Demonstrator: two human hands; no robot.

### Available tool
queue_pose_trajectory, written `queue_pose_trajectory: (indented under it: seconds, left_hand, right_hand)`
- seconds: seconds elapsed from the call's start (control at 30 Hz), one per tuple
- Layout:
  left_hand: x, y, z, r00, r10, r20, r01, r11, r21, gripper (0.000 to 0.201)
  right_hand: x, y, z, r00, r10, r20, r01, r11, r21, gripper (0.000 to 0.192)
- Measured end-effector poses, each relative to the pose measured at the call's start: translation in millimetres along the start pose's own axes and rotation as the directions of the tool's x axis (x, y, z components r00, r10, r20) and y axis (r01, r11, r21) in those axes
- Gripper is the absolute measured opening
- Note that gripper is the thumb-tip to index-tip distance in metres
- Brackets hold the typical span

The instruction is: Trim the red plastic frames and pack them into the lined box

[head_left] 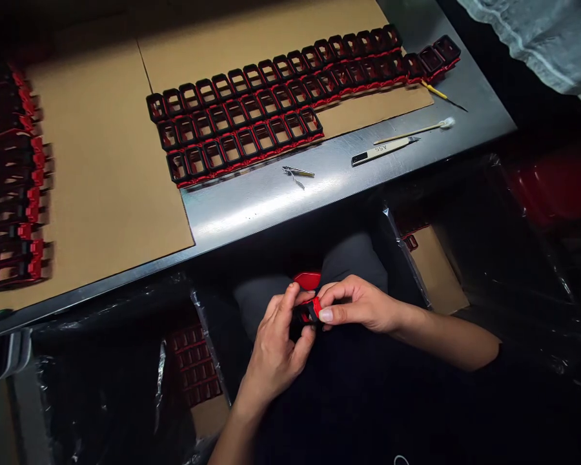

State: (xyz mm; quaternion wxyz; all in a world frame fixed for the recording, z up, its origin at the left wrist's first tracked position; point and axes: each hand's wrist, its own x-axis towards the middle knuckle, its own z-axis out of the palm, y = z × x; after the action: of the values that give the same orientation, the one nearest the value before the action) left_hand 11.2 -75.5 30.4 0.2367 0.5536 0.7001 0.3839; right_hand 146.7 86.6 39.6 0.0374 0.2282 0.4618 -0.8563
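Observation:
Over my lap, in front of the table edge, both hands hold one small black and red plastic frame [310,310]. My left hand [279,339] grips it from the left, its thumb below and fingers above. From the right, my right hand [352,303] pinches its red side between thumb and fingers. Fingers cover part of the piece. On the table beyond, similar black and red frames [237,119] stand in three rows, openings showing.
More frames [12,187] line the table's left side on cardboard [106,161]. Near the front edge lie nail clippers [297,173], a craft knife [385,151], a cotton-tipped stick [414,131] and a yellow-handled pick [440,93]. Plastic-lined boxes with frames [196,361] flank my legs.

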Motion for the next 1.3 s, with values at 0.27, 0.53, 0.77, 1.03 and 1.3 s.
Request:
queue_pose_trajectory:
  seconds: [0.27,0.53,0.77,1.03,1.3]
  left_hand:
    - [0,4,-4.9,0.999,-0.025,0.041,0.026,0.999,-0.023,0.054]
    - [0,5,-5.9,0.994,-0.095,0.059,0.100,0.991,-0.093,0.051]
    - [1,1,-5.2,0.988,-0.155,-0.014,0.152,0.982,-0.112,0.045]
    - [4,4,-4.0,0.970,-0.244,-0.016,0.236,0.951,-0.200,0.032]
    - [5,5,-1.0,0.953,-0.302,0.012,0.298,0.934,-0.195,0.032]
  right_hand:
    - [7,3,4,0.974,0.219,-0.052,-0.201,0.948,0.245,0.045]
    - [8,9,3,0.971,0.238,-0.022,-0.218,0.919,0.328,0.043]
    - [4,7,2,0.996,0.029,-0.079,-0.026,0.999,0.032,0.032]
    - [6,6,4,0.978,0.189,-0.089,-0.172,0.970,0.174,0.046]
    - [9,7,6,0.963,0.238,-0.124,-0.208,0.954,0.217,0.050]
